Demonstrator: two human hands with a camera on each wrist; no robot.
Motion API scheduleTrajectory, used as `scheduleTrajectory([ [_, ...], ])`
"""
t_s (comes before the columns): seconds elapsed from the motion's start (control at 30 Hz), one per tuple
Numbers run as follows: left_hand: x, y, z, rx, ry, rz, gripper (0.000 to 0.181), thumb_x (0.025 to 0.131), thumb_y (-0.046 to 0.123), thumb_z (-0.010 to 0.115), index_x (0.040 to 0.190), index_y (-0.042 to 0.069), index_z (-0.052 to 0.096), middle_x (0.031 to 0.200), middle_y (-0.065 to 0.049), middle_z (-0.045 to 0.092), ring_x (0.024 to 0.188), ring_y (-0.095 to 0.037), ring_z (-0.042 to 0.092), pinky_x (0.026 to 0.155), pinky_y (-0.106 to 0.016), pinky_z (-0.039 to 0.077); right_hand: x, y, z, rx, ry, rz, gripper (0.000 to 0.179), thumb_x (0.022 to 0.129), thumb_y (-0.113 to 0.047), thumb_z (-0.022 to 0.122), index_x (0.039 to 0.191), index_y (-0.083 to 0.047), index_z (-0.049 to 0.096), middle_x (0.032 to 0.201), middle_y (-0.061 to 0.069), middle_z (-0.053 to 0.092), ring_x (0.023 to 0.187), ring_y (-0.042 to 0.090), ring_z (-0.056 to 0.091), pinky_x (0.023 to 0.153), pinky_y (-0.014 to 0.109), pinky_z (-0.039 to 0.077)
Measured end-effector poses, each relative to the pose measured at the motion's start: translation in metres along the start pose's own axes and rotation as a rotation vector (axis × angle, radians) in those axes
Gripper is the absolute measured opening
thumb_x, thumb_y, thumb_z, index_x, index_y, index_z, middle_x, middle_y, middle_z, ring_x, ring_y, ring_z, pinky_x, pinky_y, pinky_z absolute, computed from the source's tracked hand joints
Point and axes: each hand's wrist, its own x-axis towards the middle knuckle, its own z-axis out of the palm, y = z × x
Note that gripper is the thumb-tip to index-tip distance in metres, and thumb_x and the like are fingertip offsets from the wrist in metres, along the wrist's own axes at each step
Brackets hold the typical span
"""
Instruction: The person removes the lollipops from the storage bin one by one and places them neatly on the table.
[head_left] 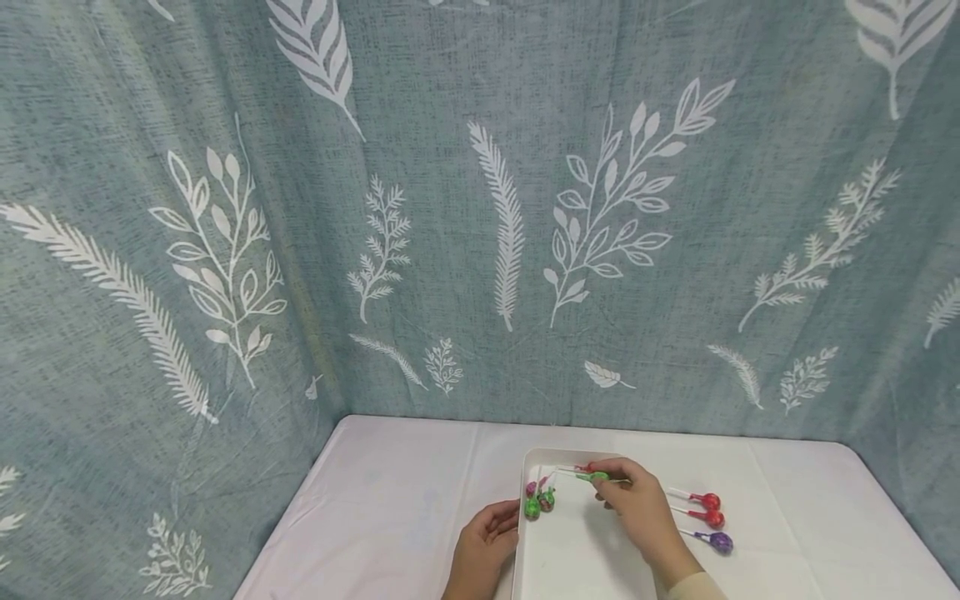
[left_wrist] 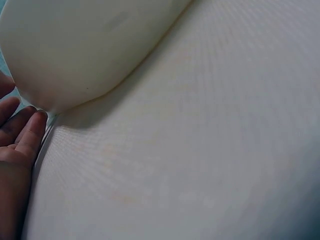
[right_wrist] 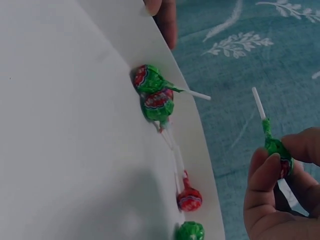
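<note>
Green-and-red lollipop [right_wrist: 275,145], white tray [head_left: 573,554], teal curtain [head_left: 427,100] with white leaves.

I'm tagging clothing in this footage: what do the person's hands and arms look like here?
The left hand and right hand are bare, with no gloves visible. A plain, pale cream fabric sleeve shows on the right arm; no left sleeve is in view.

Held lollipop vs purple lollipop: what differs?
The held lollipop is mostly green; the purple lollipop is purple. The held lollipop is pinched in the right hand over the tray; the purple lollipop lies on the table. Both are wrapped, white-sticked.
</note>
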Motion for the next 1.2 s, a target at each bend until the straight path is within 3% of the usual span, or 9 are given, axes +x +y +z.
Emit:
scheduleTrajectory([
  [0.6,-0.001,0.001,0.003,-0.010,0.025,-0.013,0.040,0.096,0.005,0.071,0.135,-0.002,0.070,0.128,-0.011,0.074,0.122,-0.028,0.070,0.098,-0.027,0.058,-0.009,0.000,-0.026,-0.006,0.041,0.068,0.025,0.103,-0.007,0.070,0.125,0.005,0.072,0.111,0.010,0.074,0.096,0.026,0.071,0.076,0.029,0.061],
  [0.83,-0.002,0.002,0.002,0.005,0.011,0.019,0.040,0.097,0.005,0.069,0.135,-0.004,0.069,0.129,-0.013,0.073,0.122,-0.030,0.070,0.099,-0.028,0.058,-0.013,0.006,-0.032,-0.020,0.046,0.093,0.027,0.102,-0.006,0.070,0.127,0.004,0.072,0.113,0.011,0.074,0.094,0.023,0.070,0.076,0.031,0.060],
  [1.2,-0.001,0.004,0.002,0.010,0.025,-0.028,0.039,0.097,0.005,0.070,0.135,-0.002,0.069,0.128,-0.011,0.073,0.123,-0.028,0.069,0.099,-0.026,0.057,-0.018,0.013,-0.043,-0.015,0.073,0.125,0.028,0.102,-0.007,0.071,0.127,0.006,0.071,0.113,0.012,0.074,0.093,0.021,0.069,0.076,0.030,0.062],
])
